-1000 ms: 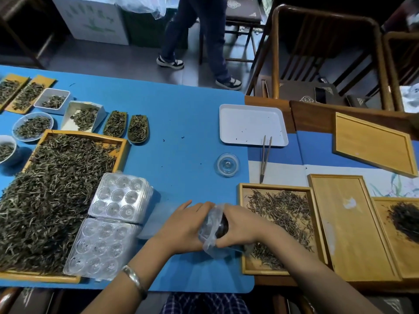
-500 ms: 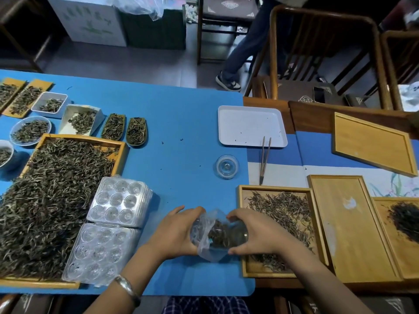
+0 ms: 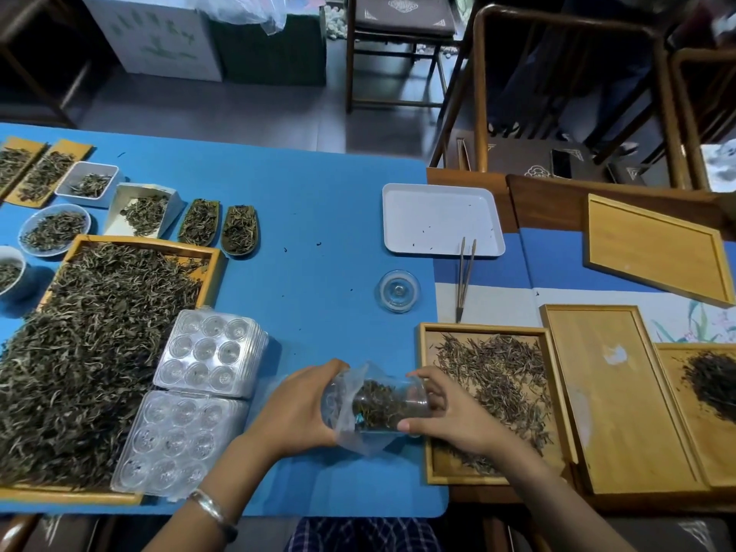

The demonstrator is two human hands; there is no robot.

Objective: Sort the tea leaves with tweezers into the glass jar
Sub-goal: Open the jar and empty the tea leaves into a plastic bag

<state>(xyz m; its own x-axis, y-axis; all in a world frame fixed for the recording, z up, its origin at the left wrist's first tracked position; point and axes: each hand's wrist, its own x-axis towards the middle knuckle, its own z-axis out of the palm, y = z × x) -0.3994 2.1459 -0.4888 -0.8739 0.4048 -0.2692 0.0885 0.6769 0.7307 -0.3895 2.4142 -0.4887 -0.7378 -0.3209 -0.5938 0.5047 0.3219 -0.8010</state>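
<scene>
Glass jar of tea leaves on its side between both hands, left hand and right hand each gripping it.

Clear glass jar, matt blue mat, wooden trays

Glass jar partly veiled by crumpled plastic bag; mouth not discernible. Left hand palm hidden behind bag. Large tea tray cropped at left edge. Specks on white tray too small to identify.
</scene>
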